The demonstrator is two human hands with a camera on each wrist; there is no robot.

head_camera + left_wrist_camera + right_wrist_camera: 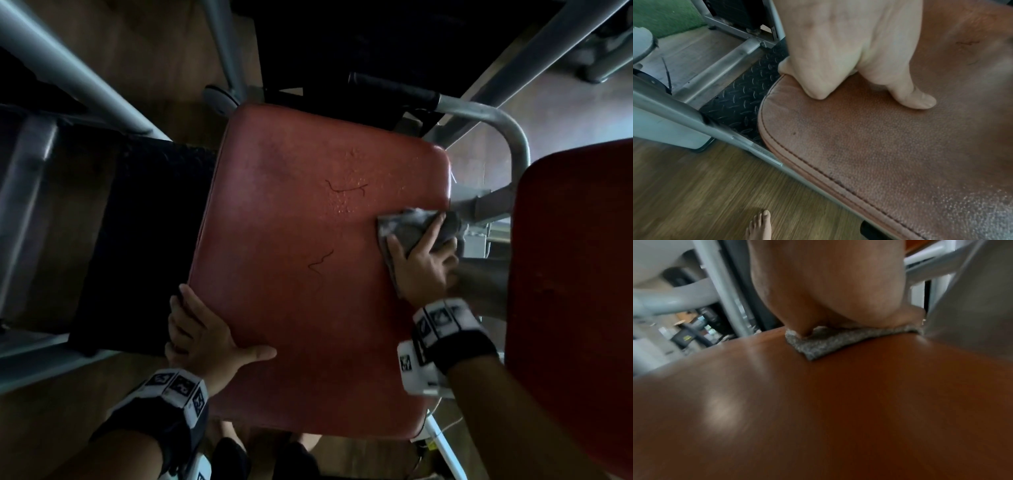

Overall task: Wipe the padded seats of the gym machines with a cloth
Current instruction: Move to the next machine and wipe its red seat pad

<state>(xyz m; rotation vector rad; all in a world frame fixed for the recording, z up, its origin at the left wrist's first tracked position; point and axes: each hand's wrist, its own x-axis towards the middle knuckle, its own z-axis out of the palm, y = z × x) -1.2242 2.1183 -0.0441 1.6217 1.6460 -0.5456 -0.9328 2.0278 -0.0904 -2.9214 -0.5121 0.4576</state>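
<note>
A red padded seat (301, 260) fills the middle of the head view; small droplets and two dark thread-like marks lie on it. My right hand (423, 260) presses a grey cloth (407, 228) flat on the seat's right edge, fingers spread over it. The right wrist view shows the cloth (830, 340) under my palm on the seat (818, 402). My left hand (202, 329) grips the seat's left front edge. Its fingers curl over the side and its thumb lies on top. In the left wrist view the left hand (849, 65) sits on the stitched seat (890, 154) corner.
Grey steel frame tubes (68, 68) run around the seat, with a curved bar (507, 137) at the right. A second red pad (575, 308) stands close on the right. Black tread plate (742, 100) lies left of the seat. Wooden floor (694, 194) and a bare foot (759, 227) lie below.
</note>
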